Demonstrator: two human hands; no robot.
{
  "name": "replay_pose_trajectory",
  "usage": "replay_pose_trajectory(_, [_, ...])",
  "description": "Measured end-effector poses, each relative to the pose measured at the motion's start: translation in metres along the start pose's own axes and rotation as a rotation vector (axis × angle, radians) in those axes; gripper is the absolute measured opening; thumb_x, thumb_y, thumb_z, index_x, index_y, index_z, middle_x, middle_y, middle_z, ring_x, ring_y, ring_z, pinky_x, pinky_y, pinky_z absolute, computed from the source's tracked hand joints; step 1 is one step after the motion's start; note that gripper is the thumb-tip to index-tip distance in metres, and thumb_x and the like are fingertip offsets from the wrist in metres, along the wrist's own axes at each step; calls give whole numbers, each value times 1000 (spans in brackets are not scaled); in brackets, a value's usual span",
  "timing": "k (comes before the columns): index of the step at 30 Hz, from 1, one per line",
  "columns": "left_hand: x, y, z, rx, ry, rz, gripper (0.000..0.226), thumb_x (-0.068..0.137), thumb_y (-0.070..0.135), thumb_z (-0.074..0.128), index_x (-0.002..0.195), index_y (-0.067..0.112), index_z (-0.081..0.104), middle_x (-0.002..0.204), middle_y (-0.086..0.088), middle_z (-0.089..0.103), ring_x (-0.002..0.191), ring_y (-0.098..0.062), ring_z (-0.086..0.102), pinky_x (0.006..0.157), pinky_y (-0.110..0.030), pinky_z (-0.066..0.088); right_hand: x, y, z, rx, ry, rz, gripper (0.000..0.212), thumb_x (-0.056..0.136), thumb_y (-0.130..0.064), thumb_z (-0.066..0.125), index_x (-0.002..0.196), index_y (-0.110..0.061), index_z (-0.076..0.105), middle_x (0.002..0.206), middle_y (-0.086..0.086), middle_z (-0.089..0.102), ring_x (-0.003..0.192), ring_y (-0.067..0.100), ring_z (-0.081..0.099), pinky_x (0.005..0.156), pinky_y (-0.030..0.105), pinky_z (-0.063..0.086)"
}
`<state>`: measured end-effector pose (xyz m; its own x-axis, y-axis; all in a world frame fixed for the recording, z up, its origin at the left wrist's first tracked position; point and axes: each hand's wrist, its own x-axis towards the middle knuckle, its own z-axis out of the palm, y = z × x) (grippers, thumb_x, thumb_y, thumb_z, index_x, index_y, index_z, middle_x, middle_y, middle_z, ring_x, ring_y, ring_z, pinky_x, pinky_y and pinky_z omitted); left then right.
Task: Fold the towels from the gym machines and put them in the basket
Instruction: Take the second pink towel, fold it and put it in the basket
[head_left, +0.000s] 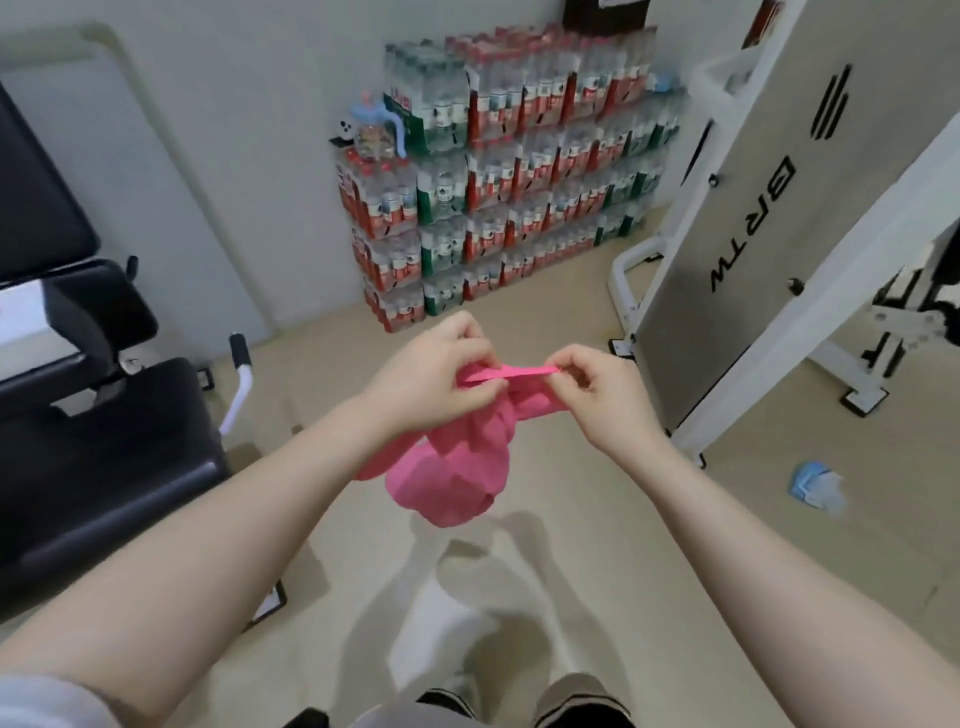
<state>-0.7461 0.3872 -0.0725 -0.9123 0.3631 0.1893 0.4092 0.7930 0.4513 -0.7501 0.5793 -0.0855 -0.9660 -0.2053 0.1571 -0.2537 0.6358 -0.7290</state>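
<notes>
Cut off at nine o'clock: black padded bench (78, 415). Clipped at three o'clock: white weight machine (769, 249). Blurred beyond reading: labels on stacked water bottle packs (509, 176).

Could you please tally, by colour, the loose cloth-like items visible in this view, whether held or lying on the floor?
Pink: 1, the pink towel held bunched between the left hand and right hand.
Blue: 1, the crumpled blue item on the floor; its kind is unclear.
Total: 2

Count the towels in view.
1: a pink towel, bunched and hanging between the left hand and right hand. No basket visible; others may lie out of frame.
</notes>
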Motion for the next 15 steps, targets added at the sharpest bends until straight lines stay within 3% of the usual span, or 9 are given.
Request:
replay_pose_trajectory(2, [37,-7,5,82,20,-13,44,80,52,47,92,14,66,88,-2,50,80,-21,55,67,-31,46,35,21,-11,-157,7,-101,12,83,-3,58,86,-5,69,78,11,65,70,15,48,62,22,27])
replay_pose_trajectory(4, [75,-15,15,192,43,-48,32,91,39,48,99,12,64,94,-7,54,88,-26,57,68,-33,44,75,41,-21,-166,37,-138,11,85,-5,57,87,-5,69,79,10,60,71,13,46,60,18,28])
replay_pose_trajectory(7, [132,-27,28,247,107,-130,31,97,31,37,104,11,59,100,-9,60,96,-27,56,73,-35,42,140,64,-35,76,44,-78,11,91,-10,53,88,-10,64,81,-3,51,74,4,44,65,3,34])
replay_pose_trajectory(10, [194,-36,36,87,211,-275,26,98,26,37,101,9,57,96,-13,63,93,-28,54,72,-32,35,203,78,-49,313,-80,15,12,95,-14,47,89,-12,57,82,-6,53,76,6,48,66,7,37])
replay_pose_trajectory(13, [257,-31,43,-214,133,-334,13,93,18,47,102,16,55,94,-1,60,87,-19,53,71,-28,35,260,90,-66,349,-145,-14,11,93,-15,50,93,-11,60,85,-1,58,82,11,53,75,23,43])
replay_pose_trajectory(15, [298,-26,44,-414,65,-344,22,86,24,58,107,21,53,95,7,58,89,-13,56,78,-28,44,296,98,-76,322,-164,-52,7,91,-16,53,89,-14,60,80,-6,57,78,9,52,72,26,43])
